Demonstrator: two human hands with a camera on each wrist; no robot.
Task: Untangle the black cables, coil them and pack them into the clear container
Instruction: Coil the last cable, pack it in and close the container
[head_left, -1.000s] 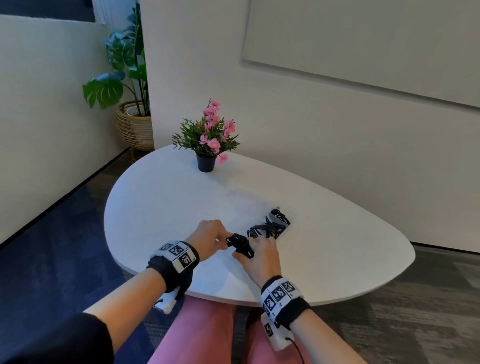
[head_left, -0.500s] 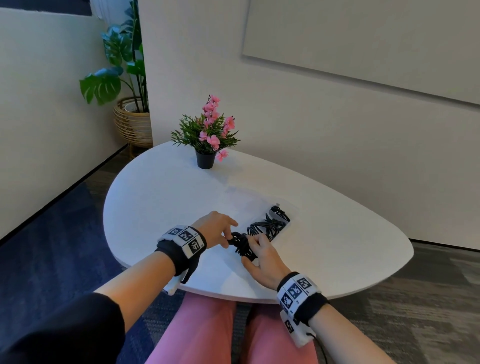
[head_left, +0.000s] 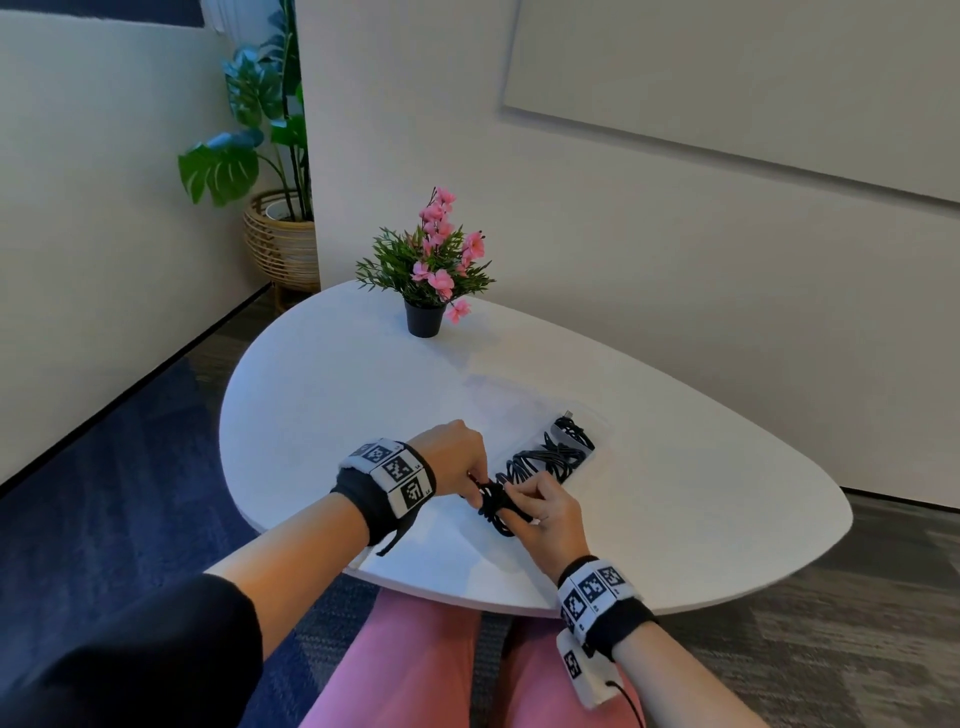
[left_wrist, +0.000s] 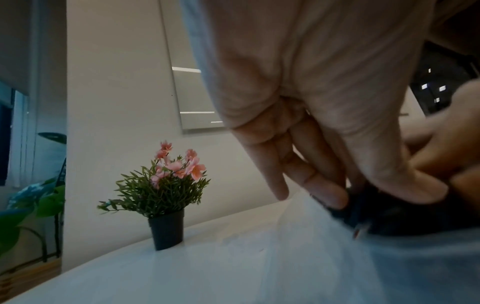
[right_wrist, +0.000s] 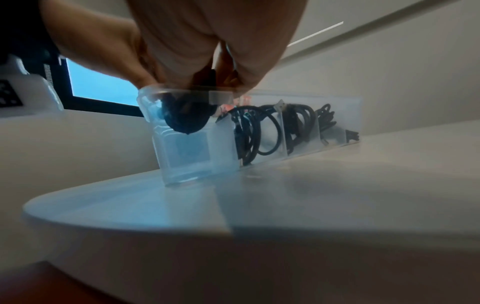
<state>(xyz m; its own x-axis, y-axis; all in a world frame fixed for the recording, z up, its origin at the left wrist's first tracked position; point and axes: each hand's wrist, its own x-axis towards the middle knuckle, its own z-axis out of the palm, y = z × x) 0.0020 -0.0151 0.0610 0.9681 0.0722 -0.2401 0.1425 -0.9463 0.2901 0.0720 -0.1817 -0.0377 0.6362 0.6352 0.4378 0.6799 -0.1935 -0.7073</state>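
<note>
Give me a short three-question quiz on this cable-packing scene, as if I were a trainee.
1. True or false: the clear container already holds coiled black cables.
2. Which compartment is the cable bundle being lowered into? A) the near end one B) the far end one
3. What stands at the far side of the white table?

Key:
1. True; coils show in the farther compartments.
2. A. The left hand and the right hand both grip the bundle over the near end.
3. A potted pink flower plant.

A small potted pink-flowered plant (head_left: 428, 270) stands on the white table (head_left: 675, 467).
</note>
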